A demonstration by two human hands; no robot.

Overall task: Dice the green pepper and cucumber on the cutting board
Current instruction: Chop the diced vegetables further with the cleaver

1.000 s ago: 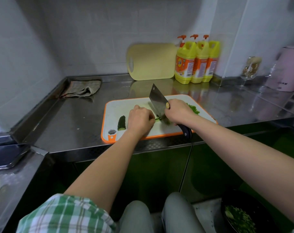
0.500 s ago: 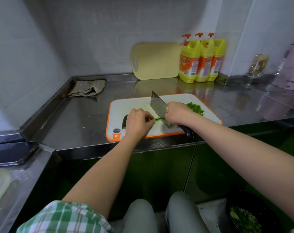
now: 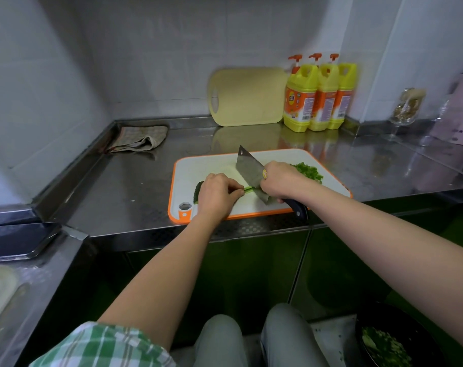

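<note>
Stainless steel runs along a white tiled wall as a counter [image 3: 135, 186], and a white cutting board [image 3: 198, 165] with an orange rim lies at its front edge. On it the left hand [image 3: 218, 194] is curled knuckles-up, its fingertips pinning a thin green strip [image 3: 247, 188] flat against the board. The right hand [image 3: 280, 181] is wrapped round the dark handle of a cleaver [image 3: 249, 169], whose broad blade stands nearly upright with its edge down on the strip, just beside the left fingertips. A dark green cucumber piece [image 3: 198, 190] lies on the board at the outer side of the left hand, partly hidden by it. Behind the right hand, toward the board's far right corner, sits a heap of diced green vegetable [image 3: 308, 170]. Farther back, a pale yellow cutting board [image 3: 249, 96] leans against the wall, with three yellow dish-soap bottles [image 3: 302, 102] with orange pumps touching one another just right of it. A crumpled grey cloth [image 3: 140, 137] lies in the far left corner of the counter. Well to the right stand a stemmed glass [image 3: 407, 107] and a blurred pink appliance [image 3: 460, 109]. Below the counter, at the lower right, a black bowl [image 3: 421, 340] holds more chopped green pieces.
</note>
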